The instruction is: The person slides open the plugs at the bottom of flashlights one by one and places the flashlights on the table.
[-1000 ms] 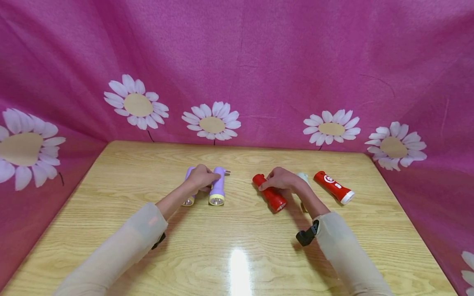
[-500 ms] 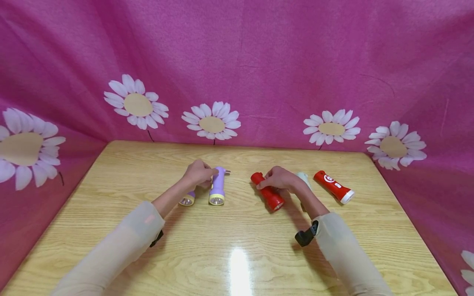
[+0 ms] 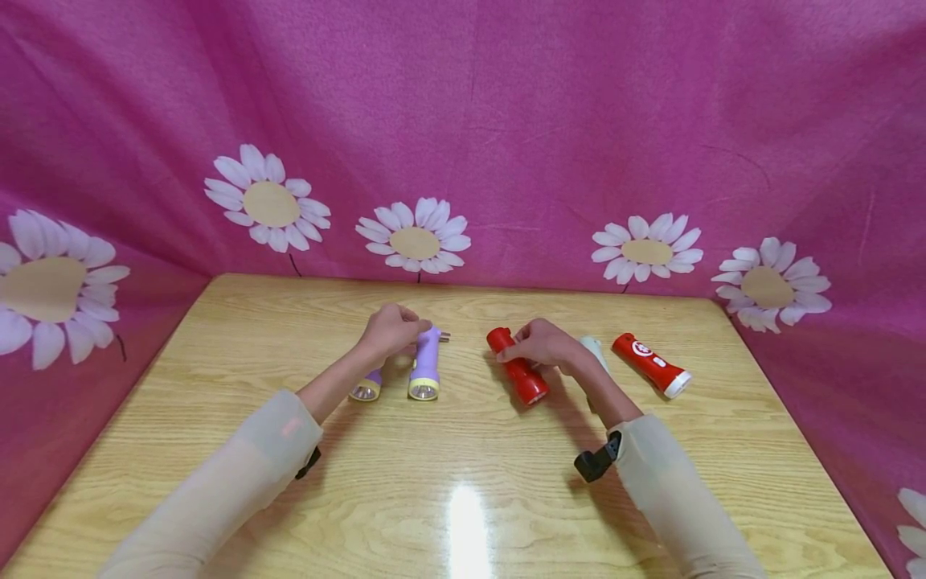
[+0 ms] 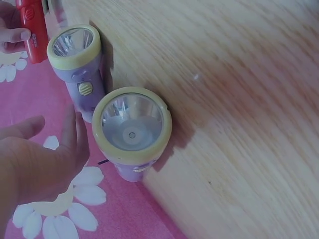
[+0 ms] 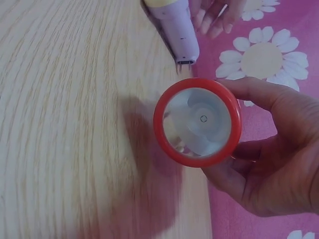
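Note:
My right hand [image 3: 544,343] grips a red flashlight [image 3: 522,378] round its body; its red-rimmed lens [image 5: 202,119] faces the right wrist camera. The flashlight's tail tilts up and away to the left. My left hand [image 3: 394,331] hovers over the far ends of two purple flashlights with yellow rims. Its fingers are spread and hold nothing in the left wrist view. The right-hand purple flashlight [image 3: 427,359] has its plug prongs [image 3: 444,337] out to the side. Most of the left-hand purple flashlight [image 3: 366,388] is hidden behind my left hand and wrist.
A pale green flashlight [image 3: 591,347] lies partly hidden behind my right forearm. Farther right rests another red flashlight [image 3: 642,359] with a white rim. All lie on a wooden table [image 3: 463,450], with a pink flowered cloth [image 3: 506,145] behind and at both sides.
My right hand has shifted the red flashlight slightly left and farther back. My left hand has moved away from the middle of the right-hand purple flashlight toward its far end.

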